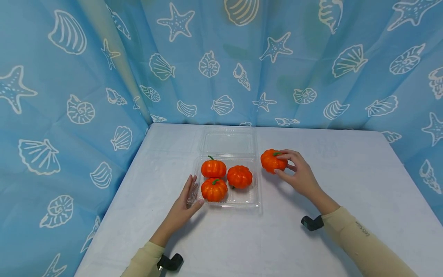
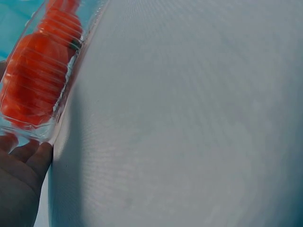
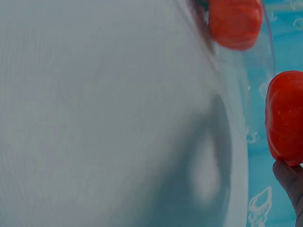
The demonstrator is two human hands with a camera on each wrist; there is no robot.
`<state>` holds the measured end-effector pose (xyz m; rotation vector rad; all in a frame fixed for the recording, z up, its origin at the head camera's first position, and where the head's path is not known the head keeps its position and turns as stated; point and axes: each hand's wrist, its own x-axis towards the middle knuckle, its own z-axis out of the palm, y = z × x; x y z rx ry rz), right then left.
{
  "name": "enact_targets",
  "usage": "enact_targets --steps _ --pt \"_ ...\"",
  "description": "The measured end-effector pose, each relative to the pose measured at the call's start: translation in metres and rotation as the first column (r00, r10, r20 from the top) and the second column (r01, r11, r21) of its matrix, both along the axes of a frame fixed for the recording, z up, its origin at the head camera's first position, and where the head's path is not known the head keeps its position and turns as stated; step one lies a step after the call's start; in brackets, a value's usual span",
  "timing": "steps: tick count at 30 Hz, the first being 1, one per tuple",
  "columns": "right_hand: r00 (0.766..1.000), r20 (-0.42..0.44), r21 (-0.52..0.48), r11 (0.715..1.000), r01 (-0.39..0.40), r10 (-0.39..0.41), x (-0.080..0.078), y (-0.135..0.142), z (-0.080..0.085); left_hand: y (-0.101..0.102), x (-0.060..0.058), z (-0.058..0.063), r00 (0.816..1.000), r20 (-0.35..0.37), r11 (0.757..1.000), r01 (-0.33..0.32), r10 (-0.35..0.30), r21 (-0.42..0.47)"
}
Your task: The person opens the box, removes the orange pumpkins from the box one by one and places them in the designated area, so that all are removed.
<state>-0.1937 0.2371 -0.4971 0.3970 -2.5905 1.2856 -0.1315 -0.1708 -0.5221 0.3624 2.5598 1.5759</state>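
Note:
My right hand (image 1: 299, 174) pinches a small orange pumpkin (image 1: 271, 161) between thumb and fingers, just right of a clear plastic clamshell box (image 1: 242, 198). In the right wrist view the pumpkin (image 3: 286, 116) appears raised above the table, a thumb at its lower side. Three more pumpkins lie in the box: one at the back left (image 1: 213, 169), one at the front left (image 1: 214, 190), one at the right (image 1: 239, 177). Against the box's left side rests my left hand (image 1: 183, 202), fingers fairly straight. In the left wrist view its fingertips touch the box's clear wall (image 2: 45, 132).
The box's clear lid (image 1: 227, 141) lies folded open towards the back of the white-covered table (image 1: 277, 234). Behind and to the left hangs a blue curtain (image 1: 214, 38) with white shells and starfish. A black camera (image 1: 312, 222) sits at the right wrist, another (image 1: 170, 262) at the left.

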Motion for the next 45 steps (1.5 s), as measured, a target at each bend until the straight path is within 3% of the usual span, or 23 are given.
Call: enact_targets --steps 24,45 --pt "0.996 0.089 0.080 0.997 0.006 -0.014 -0.016 0.023 -0.025 -0.001 -0.001 -0.001 1.000 -0.011 1.000 0.013 -0.013 0.012" --pt "0.994 0.099 0.060 0.997 0.045 -0.050 -0.015 0.021 -0.024 0.000 0.000 0.002 1.000 -0.023 1.000 0.021 -0.021 0.015"
